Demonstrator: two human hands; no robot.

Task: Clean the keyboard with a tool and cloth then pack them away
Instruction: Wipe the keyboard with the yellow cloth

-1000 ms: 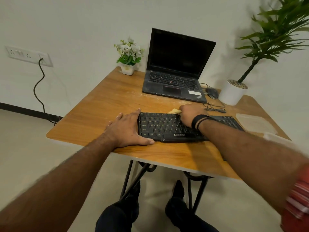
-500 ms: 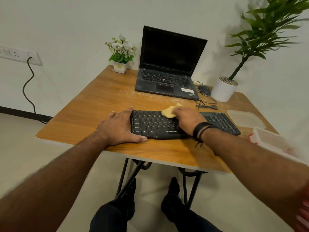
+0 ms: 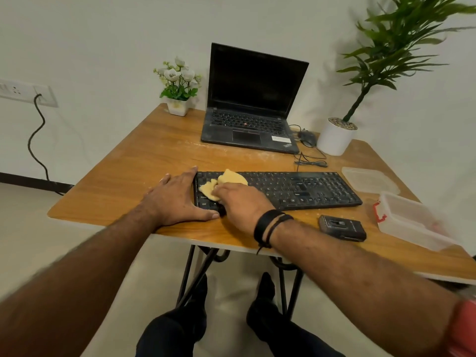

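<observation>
Black keyboard [image 3: 283, 188] on the orange-brown wood-grain surface [image 3: 128, 181]; pale yellow cloth [image 3: 226, 181] at the keyboard's left end. Behind the keyboard, a black laptop [image 3: 252, 109]; right of it, a white pot [image 3: 334, 140].

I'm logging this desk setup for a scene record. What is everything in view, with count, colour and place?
Full-size keyboard: one, black, table front centre.
Crumpled cloth: one, yellow, on keyboard's left end.
Small handheld device: one, black, front edge, right of the wrist.
Plastic container: one, clear, red latch, right edge.
Flat plastic lid: one, clear, right of keyboard.
Open laptop: one, black, back centre.
Wired mouse: one, black, right of laptop.
Flower pot: one, white, back left.
Leafy plant pot: one, white, back right.
Wooden table: one, brown.
Wall socket: one, white, black cable.
Left hand: flat against keyboard's left end.
Right hand: holds cloth.
</observation>
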